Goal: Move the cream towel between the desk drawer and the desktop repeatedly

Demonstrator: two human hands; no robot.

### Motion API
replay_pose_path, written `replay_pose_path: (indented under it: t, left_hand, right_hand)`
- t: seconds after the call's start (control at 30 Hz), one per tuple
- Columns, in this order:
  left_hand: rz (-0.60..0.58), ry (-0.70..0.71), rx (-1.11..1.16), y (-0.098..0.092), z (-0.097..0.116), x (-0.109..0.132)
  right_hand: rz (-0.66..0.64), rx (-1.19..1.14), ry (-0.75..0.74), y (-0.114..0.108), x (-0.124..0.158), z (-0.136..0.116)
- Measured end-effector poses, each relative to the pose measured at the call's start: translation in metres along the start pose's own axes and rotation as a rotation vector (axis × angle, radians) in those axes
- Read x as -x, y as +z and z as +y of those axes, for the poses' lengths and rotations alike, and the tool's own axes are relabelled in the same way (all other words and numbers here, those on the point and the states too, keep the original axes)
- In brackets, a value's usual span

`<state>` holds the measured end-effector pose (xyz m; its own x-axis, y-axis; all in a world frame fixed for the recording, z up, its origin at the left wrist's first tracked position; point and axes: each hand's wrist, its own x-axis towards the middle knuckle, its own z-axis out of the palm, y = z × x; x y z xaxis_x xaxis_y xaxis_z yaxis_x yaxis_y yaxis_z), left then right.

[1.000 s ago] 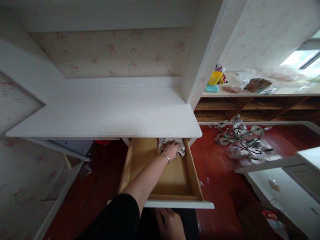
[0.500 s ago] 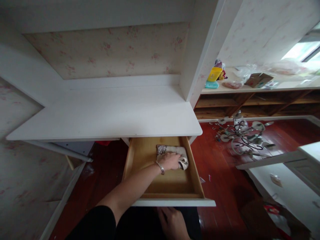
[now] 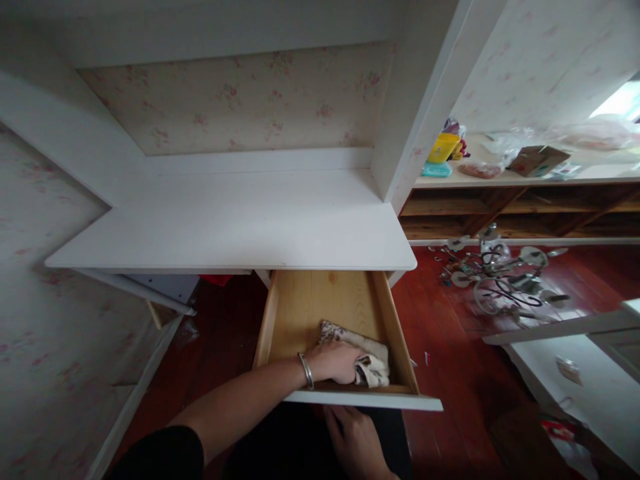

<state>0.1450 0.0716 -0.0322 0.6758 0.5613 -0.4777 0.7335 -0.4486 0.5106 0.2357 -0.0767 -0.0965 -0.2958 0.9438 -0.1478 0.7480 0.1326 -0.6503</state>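
My left hand [image 3: 335, 361], with a silver bangle on the wrist, reaches over the front of an open wooden drawer [image 3: 305, 300]. Its fingers are closed on a folded beige cloth [image 3: 373, 370] with a brown floral pattern, which is pressed against the drawer's bottom near the front right corner. Just below the drawer's white front [image 3: 370, 401] is my right hand [image 3: 357, 437]. Its fingers are bent and their tips are hidden at the drawer's lower edge, so what they grip cannot be made out.
The drawer sits under a white desk [image 3: 240, 220] with a hutch frame. On the red wooden floor at right lies a chandelier [image 3: 505, 277]. Behind it, a low shelf unit [image 3: 460, 201] carries a yellow container [image 3: 443, 147], a cardboard box [image 3: 537, 161] and plastic bags. White furniture [image 3: 555, 363] lies at lower right.
My left hand has drawn the cloth from the middle of the drawer toward its front right corner. My right hand stays below the drawer front. The view has shifted slightly.
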Motion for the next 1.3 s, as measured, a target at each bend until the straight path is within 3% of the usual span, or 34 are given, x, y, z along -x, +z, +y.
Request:
replay_pose_path:
  t: [0.1,0.23,0.4,0.5,0.6,0.67,0.8,0.93,1.07,1.17,1.3]
  left_hand:
    - [0.092,-0.008,0.043,0.005,-0.022,0.028]
    - [0.121,-0.028,0.110,0.007,-0.054,0.063]
    - [0.117,-0.081,0.102,0.007,-0.085,0.079]
    - [0.096,-0.166,0.072,0.010,-0.098,0.072]
    - [0.143,-0.160,-0.015,0.006,-0.109,0.055]
    - [0.212,-0.150,-0.070,-0.003,-0.116,0.038]
    - [0.325,-0.270,-0.083,-0.029,-0.129,-0.002]
    - [0.325,-0.351,-0.093,-0.049,-0.132,-0.036]
    - [0.287,-0.396,-0.084,-0.056,-0.127,-0.050]
    - [0.281,-0.363,-0.081,-0.048,-0.114,-0.049]
    - [0.223,-0.259,-0.063,-0.017,-0.075,-0.045]
  right_hand:
    - [0.020,-0.018,-0.002,0.001,0.001,0.000]
    - [0.027,-0.057,-0.008,0.006,0.002,0.003]
    - [0.027,-0.068,-0.021,0.009,0.001,0.005]
    - [0.028,-0.060,-0.021,0.009,0.001,0.005]
    - [0.044,-0.067,-0.024,0.008,0.002,0.003]
    - [0.049,-0.079,-0.021,0.007,0.002,0.002]
    - [0.048,-0.085,-0.011,0.006,0.003,0.001]
    - [0.058,-0.068,-0.007,0.006,0.003,0.001]
    - [0.071,-0.083,-0.008,0.006,0.004,0.002]
    - [0.066,-0.085,-0.012,0.006,0.004,0.003]
    - [0.062,-0.070,-0.040,0.007,0.003,0.004]
